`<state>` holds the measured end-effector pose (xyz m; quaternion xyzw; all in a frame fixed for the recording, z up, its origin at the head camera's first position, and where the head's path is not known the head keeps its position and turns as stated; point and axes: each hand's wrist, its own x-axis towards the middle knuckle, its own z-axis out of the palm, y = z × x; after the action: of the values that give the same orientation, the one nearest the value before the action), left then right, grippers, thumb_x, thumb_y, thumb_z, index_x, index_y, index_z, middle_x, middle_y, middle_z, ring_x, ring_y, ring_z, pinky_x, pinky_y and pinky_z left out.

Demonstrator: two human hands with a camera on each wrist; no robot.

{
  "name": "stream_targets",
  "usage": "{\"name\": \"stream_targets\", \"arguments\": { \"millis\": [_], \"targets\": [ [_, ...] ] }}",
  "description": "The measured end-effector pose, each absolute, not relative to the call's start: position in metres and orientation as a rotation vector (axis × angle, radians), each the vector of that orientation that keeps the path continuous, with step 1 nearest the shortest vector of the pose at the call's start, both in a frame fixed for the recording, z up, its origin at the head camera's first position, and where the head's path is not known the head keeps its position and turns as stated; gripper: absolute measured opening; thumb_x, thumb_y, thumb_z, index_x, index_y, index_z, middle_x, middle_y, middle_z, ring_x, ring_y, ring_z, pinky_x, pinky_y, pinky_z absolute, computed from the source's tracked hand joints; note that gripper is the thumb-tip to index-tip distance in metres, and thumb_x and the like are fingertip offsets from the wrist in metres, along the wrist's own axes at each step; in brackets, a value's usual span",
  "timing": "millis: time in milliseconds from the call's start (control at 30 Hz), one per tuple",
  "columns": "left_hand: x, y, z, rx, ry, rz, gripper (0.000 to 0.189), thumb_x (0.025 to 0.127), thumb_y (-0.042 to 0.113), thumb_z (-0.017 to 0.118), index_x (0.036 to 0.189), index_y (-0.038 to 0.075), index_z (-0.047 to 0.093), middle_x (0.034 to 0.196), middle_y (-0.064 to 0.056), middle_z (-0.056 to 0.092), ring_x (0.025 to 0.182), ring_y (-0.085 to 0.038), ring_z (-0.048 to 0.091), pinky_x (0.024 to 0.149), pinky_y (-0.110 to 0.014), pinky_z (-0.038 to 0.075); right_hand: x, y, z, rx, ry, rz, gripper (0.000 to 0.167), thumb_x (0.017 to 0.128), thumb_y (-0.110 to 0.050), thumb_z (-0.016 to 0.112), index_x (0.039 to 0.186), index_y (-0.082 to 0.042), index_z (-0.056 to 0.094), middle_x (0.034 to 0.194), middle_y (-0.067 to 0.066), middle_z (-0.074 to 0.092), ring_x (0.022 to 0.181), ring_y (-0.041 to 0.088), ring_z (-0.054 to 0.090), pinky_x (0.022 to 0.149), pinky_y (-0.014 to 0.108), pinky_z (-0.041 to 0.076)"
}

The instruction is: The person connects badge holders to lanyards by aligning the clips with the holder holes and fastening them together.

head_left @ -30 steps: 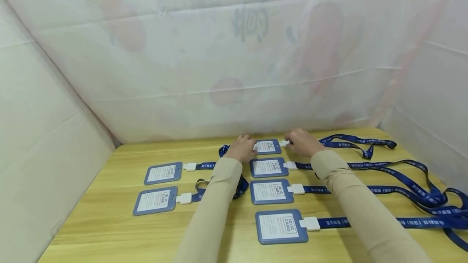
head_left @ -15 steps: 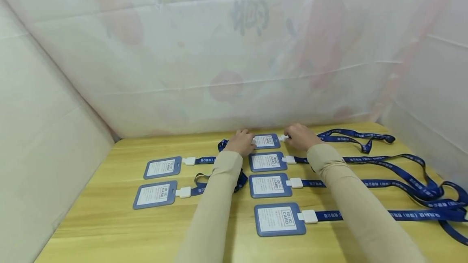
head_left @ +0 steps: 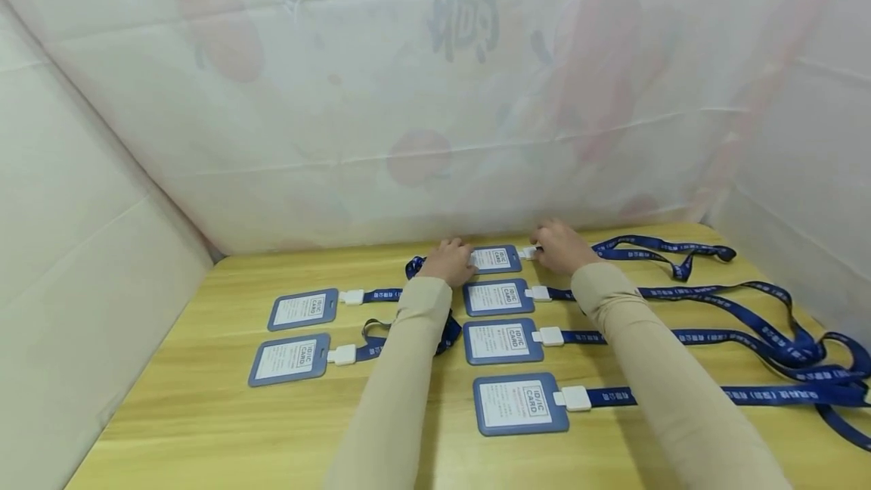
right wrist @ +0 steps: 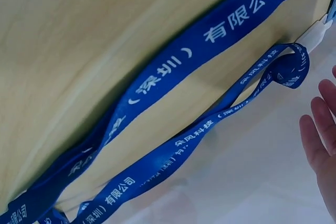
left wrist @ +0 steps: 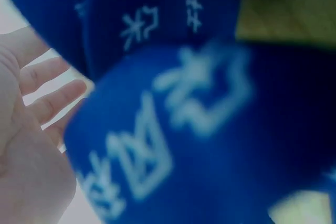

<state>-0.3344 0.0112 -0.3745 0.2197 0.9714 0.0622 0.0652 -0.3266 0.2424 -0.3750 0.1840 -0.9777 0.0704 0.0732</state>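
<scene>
Both hands are at the farthest blue ID badge holder (head_left: 494, 258), which lies face up by the back wall. My left hand (head_left: 445, 263) grips its left end, thumb and forefinger at its edges. At its right end, my right hand (head_left: 563, 246) pinches the white clip (head_left: 528, 253) that joins it to a blue lanyard (head_left: 636, 254). In the left wrist view, lanyard folds (left wrist: 157, 129) cover much of the frame beside loosely extended fingers (left wrist: 58, 100). The right wrist view shows fingertips (right wrist: 315, 140) at its right edge, near lanyard straps (right wrist: 157, 77).
Nearer badge holders form a column below, including one at the front (head_left: 520, 404), with lanyards trailing right. Two more, an upper (head_left: 302, 310) and a lower (head_left: 289, 360), lie left, their lanyards bunched (head_left: 449, 335) under the left forearm. White cloth walls (head_left: 340, 134) enclose the wooden table (head_left: 204, 429).
The head view has tilted slightly, so the table and badge holders sit higher in it. Both hands stay at the far badge holder with hardly any movement.
</scene>
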Motion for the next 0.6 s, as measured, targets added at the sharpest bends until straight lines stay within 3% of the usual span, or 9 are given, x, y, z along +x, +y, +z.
{"name": "stream_targets", "arguments": {
  "millis": [600],
  "targets": [
    [-0.339,0.011,-0.385,0.633,2.917,0.209,0.051,0.104,0.034,0.059,0.149,0.011,0.051,0.152,-0.008,0.048,0.143,-0.027,0.039,0.116,-0.042,0.032,-0.33,0.243,-0.39,0.561,-3.006,0.214,0.03,0.089,0.002,0.071,0.119,0.008,0.069,0.114,0.024,0.065,0.11,0.042,0.06,0.097,0.052,0.05]
  ]
}}
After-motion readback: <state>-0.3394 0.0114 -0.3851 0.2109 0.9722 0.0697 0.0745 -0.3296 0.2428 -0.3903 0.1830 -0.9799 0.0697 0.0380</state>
